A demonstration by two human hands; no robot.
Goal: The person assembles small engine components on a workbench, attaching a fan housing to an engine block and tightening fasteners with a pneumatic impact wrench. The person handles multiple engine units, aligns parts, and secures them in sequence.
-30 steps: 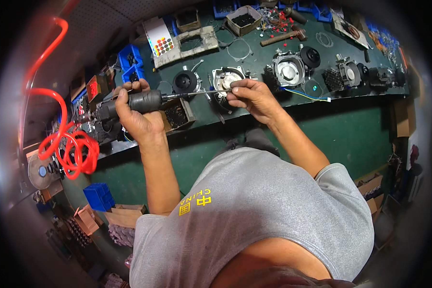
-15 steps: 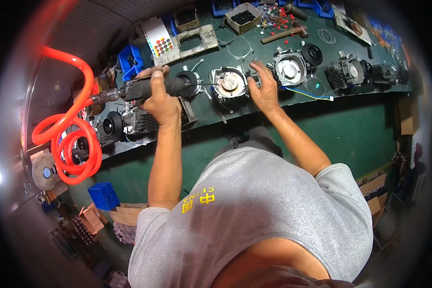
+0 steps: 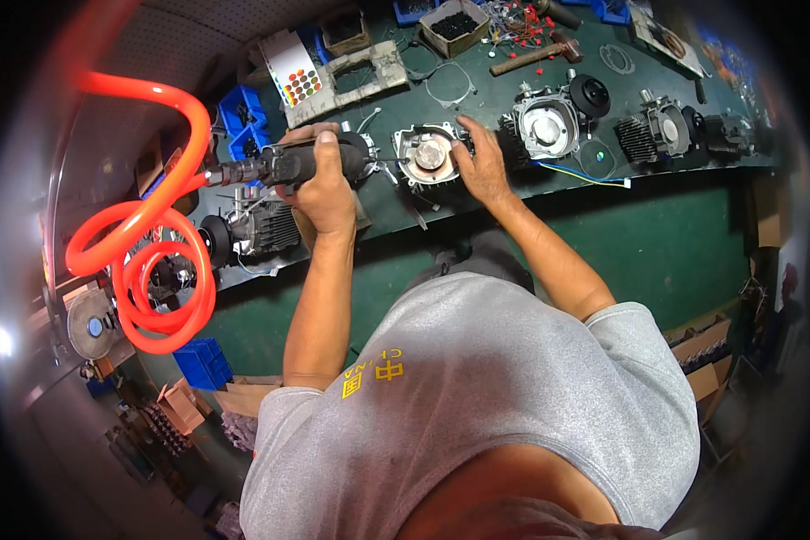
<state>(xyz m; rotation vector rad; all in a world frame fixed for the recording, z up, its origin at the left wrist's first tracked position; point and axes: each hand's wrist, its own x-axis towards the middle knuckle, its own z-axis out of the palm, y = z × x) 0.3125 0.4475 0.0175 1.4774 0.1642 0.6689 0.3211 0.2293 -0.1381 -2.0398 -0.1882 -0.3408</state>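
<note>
In my left hand (image 3: 326,184) is a dark air screwdriver (image 3: 292,166), held sideways with the fingers wrapped round its body. Its thin bit points right, to an open metal motor housing (image 3: 430,155) with a round pale centre; whether the tip touches a screw is too small to tell. My right hand (image 3: 486,166) grips the right edge of that housing, thumb and forefinger apart on its rim. A coiled red air hose (image 3: 166,216) runs from the screwdriver's back end. A black fan wheel is partly hidden behind the screwdriver.
More motor units stand along the green bench: one with a black fan wheel (image 3: 590,95), a finned one (image 3: 657,130) further right, another (image 3: 265,225) at left. Behind lie a hammer (image 3: 535,58), a box of black screws (image 3: 454,29), a foam block (image 3: 360,81) and blue bins (image 3: 241,112).
My left hand and the screwdriver have moved right, toward the housing, and the red hose has swung along. My right hand has shifted slightly left, onto the housing's edge.
</note>
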